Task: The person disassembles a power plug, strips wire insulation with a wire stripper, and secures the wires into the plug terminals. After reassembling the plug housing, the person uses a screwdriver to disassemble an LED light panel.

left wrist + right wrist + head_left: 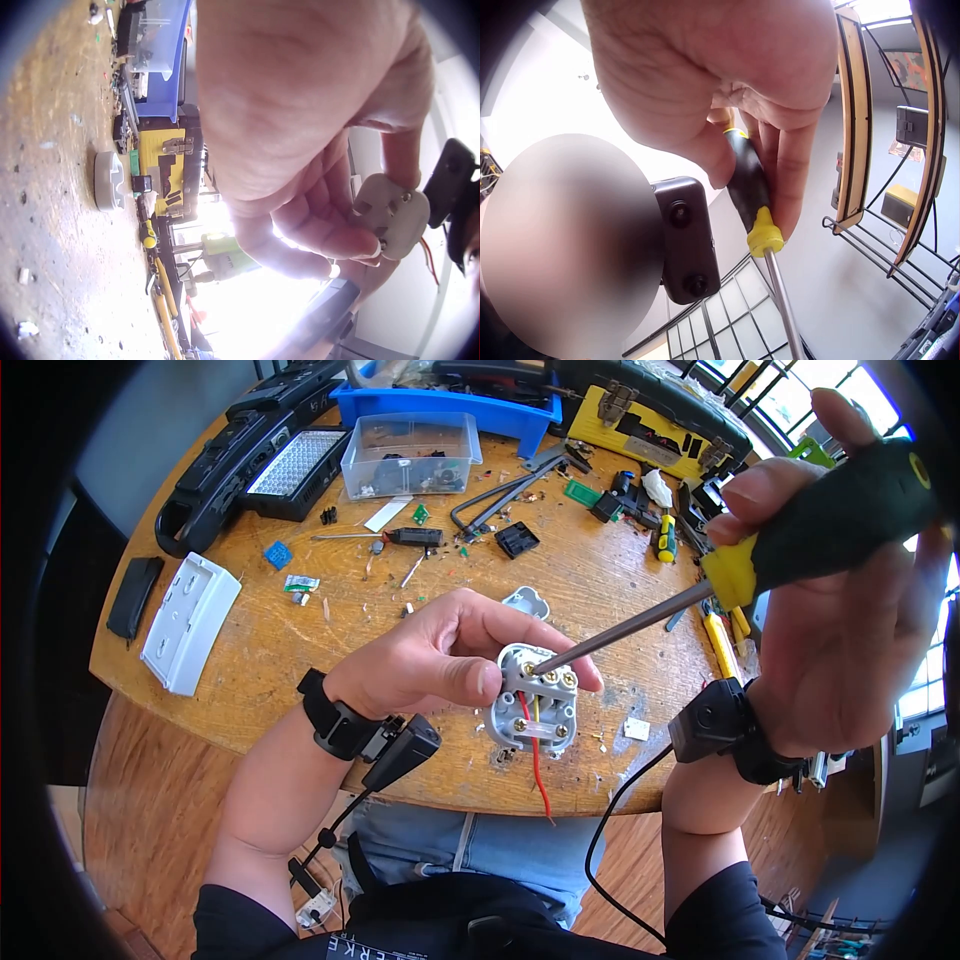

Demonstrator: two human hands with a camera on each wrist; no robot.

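- Gripping the plug housing (pixel 548 691) with my left hand (pixel 425 660): thumb at its left edge, fingers behind. It sits above the table's near edge (pixel 420 760), long axis running away from my body.
- Right hand (pixel 850 630): fingers curled round the screwdriver (pixel 640 625) handle, up and right of the housing.
- Shaft: slopes down-left to the leftmost of three upper screws; tip contact cannot be confirmed.
- Nearer hand: left, touching the housing.
- Red wire (pixel 537 762): extends towards my body.
- Writing: "ERKE" on my shirt (pixel 420 920); other labels illegible.
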